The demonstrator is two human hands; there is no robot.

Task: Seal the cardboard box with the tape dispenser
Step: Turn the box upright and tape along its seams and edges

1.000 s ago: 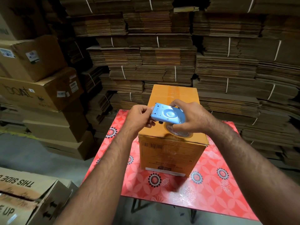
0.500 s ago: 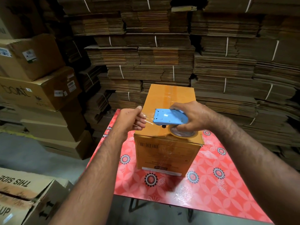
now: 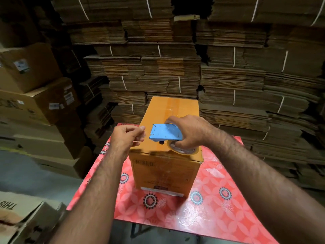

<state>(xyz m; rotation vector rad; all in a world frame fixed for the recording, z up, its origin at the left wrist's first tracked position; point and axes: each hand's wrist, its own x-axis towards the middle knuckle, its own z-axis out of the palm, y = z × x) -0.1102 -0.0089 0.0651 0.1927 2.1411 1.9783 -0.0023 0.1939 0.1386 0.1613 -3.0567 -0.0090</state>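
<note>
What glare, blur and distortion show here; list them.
Head view: glare whitens the red patterned tablecloth near its front edge; motion blur smears the brown printed carton at lower left; wide-angle bending curves the flattened cardboard stacks; the blue plastic tape dispenser and orange cardboard box stay fairly sharp.

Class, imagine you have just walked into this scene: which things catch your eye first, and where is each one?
First, the orange cardboard box standing upright on the red patterned table, centre frame. Above its near top edge the right hand grips a blue tape dispenser, while the left hand pinches at its front end. Behind, bundled stacks of flattened cartons fill the background.
</note>
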